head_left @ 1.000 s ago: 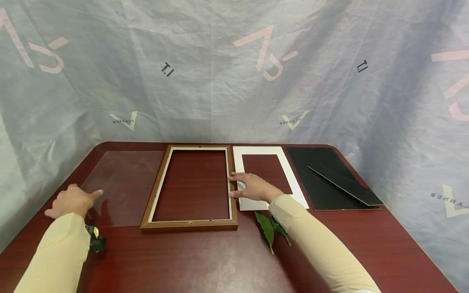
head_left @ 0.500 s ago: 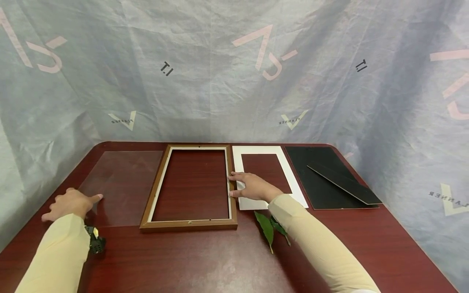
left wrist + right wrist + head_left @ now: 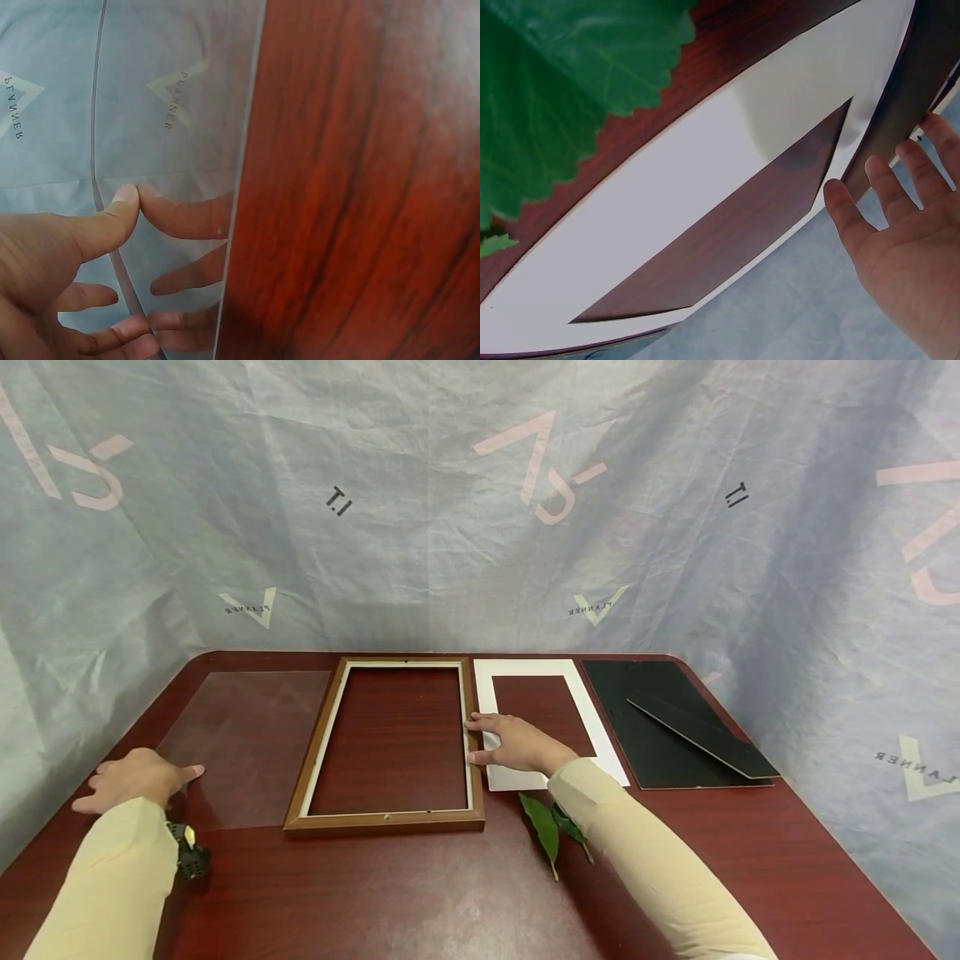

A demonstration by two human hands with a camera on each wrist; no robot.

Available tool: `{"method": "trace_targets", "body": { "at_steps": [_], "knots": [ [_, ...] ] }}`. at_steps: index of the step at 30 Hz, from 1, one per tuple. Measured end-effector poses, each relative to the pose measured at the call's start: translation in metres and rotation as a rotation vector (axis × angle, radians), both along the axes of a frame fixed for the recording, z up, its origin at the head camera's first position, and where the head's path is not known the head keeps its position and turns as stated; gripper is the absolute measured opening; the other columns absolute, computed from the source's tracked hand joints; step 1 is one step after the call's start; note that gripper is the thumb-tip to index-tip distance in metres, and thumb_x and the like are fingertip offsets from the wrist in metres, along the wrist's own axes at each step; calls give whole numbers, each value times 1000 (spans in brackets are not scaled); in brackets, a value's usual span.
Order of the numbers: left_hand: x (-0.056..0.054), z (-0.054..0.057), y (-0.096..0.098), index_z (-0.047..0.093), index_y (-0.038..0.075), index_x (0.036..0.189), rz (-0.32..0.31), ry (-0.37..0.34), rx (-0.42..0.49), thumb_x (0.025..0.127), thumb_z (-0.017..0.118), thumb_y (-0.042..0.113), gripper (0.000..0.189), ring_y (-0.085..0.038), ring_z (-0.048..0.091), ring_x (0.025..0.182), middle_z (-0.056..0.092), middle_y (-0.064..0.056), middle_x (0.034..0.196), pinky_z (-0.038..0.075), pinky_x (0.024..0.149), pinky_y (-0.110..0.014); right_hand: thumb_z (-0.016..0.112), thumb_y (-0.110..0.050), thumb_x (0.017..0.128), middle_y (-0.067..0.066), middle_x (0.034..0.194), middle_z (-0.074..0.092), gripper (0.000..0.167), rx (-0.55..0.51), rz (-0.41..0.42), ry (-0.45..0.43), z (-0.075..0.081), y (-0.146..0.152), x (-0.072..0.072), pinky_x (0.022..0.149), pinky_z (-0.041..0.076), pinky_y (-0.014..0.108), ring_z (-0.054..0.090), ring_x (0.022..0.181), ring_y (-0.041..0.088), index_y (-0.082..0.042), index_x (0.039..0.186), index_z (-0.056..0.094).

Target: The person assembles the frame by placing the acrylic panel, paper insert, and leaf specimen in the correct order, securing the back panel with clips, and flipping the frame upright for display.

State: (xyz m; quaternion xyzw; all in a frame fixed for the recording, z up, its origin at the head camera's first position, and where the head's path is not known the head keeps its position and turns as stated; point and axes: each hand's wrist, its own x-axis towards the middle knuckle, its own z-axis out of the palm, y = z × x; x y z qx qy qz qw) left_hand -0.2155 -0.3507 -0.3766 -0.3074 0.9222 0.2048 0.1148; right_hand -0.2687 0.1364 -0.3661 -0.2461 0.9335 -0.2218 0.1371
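My left hand lies at the left edge of a clear sheet, fingers spread. In the left wrist view its thumb meets its own reflection on the sheet's glossy surface. My right hand reaches across a white mat board, thumb and fingers spread. Its fingertips are right at the right rail of a brown wooden picture frame. The right wrist view shows the palm and loosely bent fingers, gripping nothing. The picture frame lies flat with a pale inner rim, beside the sheet.
A black backing board with its stand flap raised lies at the right. Two green leaves rest in front of the mat board, partly under my right forearm. Behind the red-brown table hangs a grey printed sheet.
My left hand has moved a little to the left and towards me, and the clear sheet has shifted slightly towards me. My right hand has stayed at the picture frame.
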Motion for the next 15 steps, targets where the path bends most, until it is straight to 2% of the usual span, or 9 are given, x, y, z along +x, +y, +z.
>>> {"method": "trace_targets", "body": {
  "at_steps": [9, 15],
  "knots": [
    [8, 6, 3, 18, -24, 146, 65, 5, 51, 93, 64, 47, 100, -70, 10, 137, 8, -57, 143, 16, 112, -70, 70, -32, 98, 6, 164, 34, 61, -7, 9, 6, -1, -1, 1, 118, 30, 50, 29, 150, 32, -11, 152, 50],
    [13, 10, 4, 18, -26, 140, 52, -2, 24, 94, 62, 48, 98, -71, 14, 135, 12, -59, 139, 16, 111, -69, 70, -32, 98, 6, 164, 34, 61, -13, 1, -3, 0, -1, 2, 118, 30, 50, 29, 150, 32, -12, 152, 50]
  ]
}}
